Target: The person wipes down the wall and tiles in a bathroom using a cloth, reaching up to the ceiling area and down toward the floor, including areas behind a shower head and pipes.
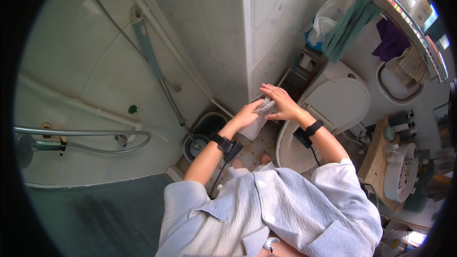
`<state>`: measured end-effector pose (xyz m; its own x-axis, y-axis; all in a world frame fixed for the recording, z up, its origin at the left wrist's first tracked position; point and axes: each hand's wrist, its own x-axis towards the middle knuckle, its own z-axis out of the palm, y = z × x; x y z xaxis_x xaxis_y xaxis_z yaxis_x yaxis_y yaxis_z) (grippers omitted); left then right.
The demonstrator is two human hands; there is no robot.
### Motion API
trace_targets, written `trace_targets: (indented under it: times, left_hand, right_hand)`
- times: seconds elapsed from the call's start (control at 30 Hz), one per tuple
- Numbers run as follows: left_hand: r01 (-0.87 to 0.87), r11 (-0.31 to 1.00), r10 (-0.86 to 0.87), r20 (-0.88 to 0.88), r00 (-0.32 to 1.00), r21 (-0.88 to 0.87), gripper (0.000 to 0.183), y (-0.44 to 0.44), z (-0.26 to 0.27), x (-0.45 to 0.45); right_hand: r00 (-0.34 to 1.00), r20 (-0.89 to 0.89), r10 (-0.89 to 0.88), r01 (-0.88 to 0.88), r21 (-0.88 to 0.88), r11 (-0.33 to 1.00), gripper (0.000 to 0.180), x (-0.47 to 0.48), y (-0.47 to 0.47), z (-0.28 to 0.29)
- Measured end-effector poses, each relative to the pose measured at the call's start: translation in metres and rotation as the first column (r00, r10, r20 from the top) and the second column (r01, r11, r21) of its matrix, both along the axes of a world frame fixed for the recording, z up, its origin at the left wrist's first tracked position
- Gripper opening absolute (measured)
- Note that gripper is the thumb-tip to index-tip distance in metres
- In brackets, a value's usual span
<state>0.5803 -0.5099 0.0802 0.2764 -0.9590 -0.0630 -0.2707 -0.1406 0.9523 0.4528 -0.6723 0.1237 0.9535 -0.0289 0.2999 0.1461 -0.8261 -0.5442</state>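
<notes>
My left hand (pixel 249 115) grips a grey cloth (pixel 254 126) by its bunched upper part, with the index finger pointing along it. The lower part of this cloth hangs down over the tiled floor. On the other side, my right hand (pixel 282 104) is spread at the cloth's top, its fingers straight and the thumb apart. Whether the right palm presses on the cloth is hidden. Both hands are in front of a white wall corner, left of the toilet bowl (pixel 291 150). The raised toilet lid (pixel 344 103) leans on the cistern.
To the left, a mop (pixel 148 50) stands in a bucket (pixel 189 155) by the wall. A shower head (pixel 26 151) and hose are beside a dark green bathtub (pixel 89 214). At right are a wooden stand (pixel 375 160), a white basin (pixel 389 182) and cloths hanging under a wire shelf (pixel 410 18).
</notes>
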Motion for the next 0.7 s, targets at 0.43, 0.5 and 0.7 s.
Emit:
trace_targets:
  times: [0.43, 0.5, 0.7]
  left_hand:
    - [0.216, 0.931, 0.034, 0.660, 0.750, -0.293, 0.035, -0.036, 0.124, 0.024]
    - [0.151, 0.868, 0.311, 0.754, 0.578, -0.474, 0.031, -0.027, 0.157, 0.031]
    - [0.107, 0.645, 0.734, 0.653, 0.186, -0.756, 0.045, -0.032, 0.204, 0.067]
  right_hand:
    - [0.970, -0.208, -0.126, 0.243, 0.860, 0.449, 0.032, -0.022, -0.039, -0.007]
    - [0.953, -0.147, -0.266, 0.235, 0.911, 0.340, 0.036, -0.021, -0.046, 0.012]
    - [0.788, 0.165, -0.593, 0.109, 0.911, 0.397, 0.041, 0.024, -0.049, 0.065]
